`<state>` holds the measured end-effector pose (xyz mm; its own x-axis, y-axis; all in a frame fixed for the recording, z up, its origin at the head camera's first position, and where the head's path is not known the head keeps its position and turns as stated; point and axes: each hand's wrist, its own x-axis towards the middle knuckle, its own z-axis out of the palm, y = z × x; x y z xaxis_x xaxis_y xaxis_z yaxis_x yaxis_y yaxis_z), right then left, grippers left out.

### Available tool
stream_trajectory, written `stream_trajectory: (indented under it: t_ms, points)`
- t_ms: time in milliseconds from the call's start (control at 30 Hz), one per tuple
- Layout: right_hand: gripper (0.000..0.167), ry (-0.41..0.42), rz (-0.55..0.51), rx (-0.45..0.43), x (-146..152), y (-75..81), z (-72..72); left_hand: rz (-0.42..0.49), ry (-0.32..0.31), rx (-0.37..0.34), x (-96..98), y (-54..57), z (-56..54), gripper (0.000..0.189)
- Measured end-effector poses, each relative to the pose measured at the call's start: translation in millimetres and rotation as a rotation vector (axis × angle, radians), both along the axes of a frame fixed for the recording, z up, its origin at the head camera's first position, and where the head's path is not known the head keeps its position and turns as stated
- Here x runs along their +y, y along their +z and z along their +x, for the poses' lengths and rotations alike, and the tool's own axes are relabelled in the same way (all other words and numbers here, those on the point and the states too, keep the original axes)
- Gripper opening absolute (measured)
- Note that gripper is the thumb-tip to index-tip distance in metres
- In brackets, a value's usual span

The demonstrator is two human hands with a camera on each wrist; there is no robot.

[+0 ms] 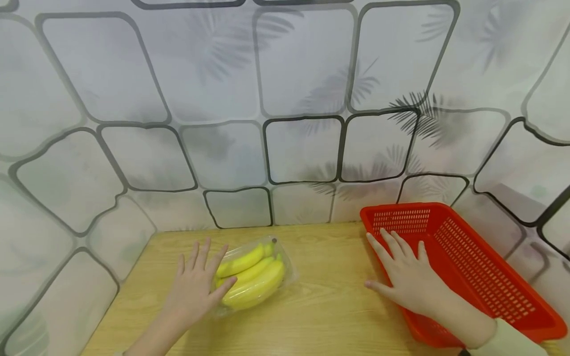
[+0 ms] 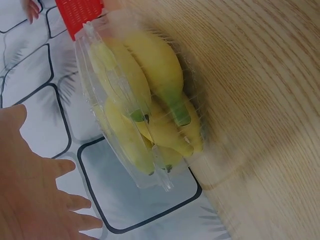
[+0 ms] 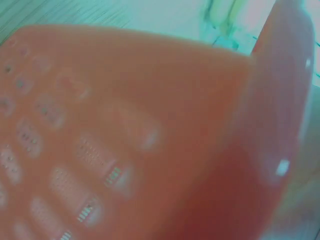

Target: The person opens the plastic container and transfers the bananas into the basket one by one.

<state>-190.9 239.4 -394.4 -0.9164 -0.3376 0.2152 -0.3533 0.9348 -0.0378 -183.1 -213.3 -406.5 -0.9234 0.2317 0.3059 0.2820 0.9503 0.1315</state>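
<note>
A clear plastic pack of yellow bananas (image 1: 256, 284) lies left of centre on the wooden table. Beside its left edge is my left hand (image 1: 193, 287), fingers spread, the thumb overlapping the pack in the head view. In the left wrist view the bananas (image 2: 155, 85) show green tips inside the clear wrap, with the left hand (image 2: 40, 185) apart from them. My right hand (image 1: 407, 279), also with fingers spread, hovers over the left rim of a red plastic basket (image 1: 485, 262). The red basket wall (image 3: 165, 100) fills most of the right wrist view, blurred.
Pale wall covering (image 1: 303, 148) with dark rounded outlines and leaf prints rises behind and on both sides. Bare wooden tabletop (image 1: 329, 282) lies between the banana pack and the basket. The basket's slotted right side stands close to the right wall.
</note>
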Motion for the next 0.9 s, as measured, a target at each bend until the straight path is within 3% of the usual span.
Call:
stream_trajectory:
  t_ms: [367, 900]
  points:
    - [0.101, 0.062, -0.022, 0.023, -25, -3.2, 0.1, 0.038, 0.000, -0.034, -2.4, -0.4, 0.1, 0.073]
    - [0.105, 0.137, -0.037, -0.018, -59, -7.4, 7.3, 0.026, 0.001, -0.038, -9.2, -1.7, 1.2, 0.072]
